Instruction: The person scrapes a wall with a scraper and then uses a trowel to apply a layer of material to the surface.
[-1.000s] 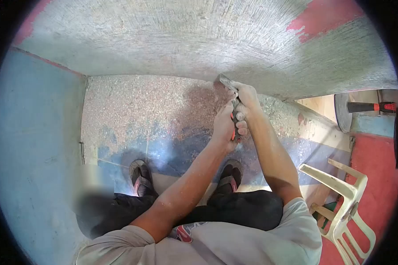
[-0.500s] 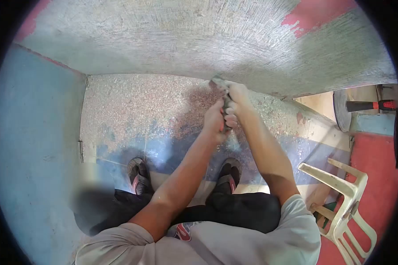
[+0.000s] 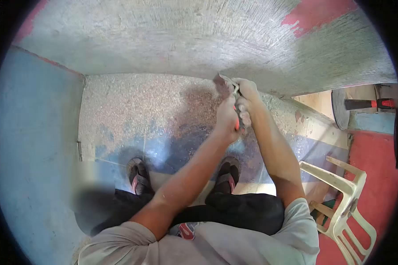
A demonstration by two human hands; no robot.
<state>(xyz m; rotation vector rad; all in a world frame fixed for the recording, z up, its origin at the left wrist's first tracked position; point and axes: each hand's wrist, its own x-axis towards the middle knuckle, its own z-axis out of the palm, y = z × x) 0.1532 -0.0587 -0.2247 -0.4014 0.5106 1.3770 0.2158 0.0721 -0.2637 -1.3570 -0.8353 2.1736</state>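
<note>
The left hand (image 3: 227, 112), in the head view, is closed around the handle of a scraper (image 3: 223, 85), and red colour of this handle shows beside the palm. The right hand (image 3: 248, 97) is closed on the same tool from the other side, nearer to the blade, so we find both hands together on one grip. The scraper is in front of the person, tilted, with its blade toward the foot of the grey wall (image 3: 172, 39). Because the blade is small and in shadow, we cannot tell well if its edge touches the wall or stays just beside it.

Below the hands we see the floor (image 3: 124, 99), covered with pale crumbs near the wall and blue nearer to the two dark shoes (image 3: 139, 176). On the left rises a blue wall (image 3: 35, 132). On the right we notice a cream plastic chair (image 3: 334, 179), which stands near a red surface (image 3: 371, 163), and above it a black and red handle (image 3: 361, 104) beside a grey round object (image 3: 339, 108).
</note>
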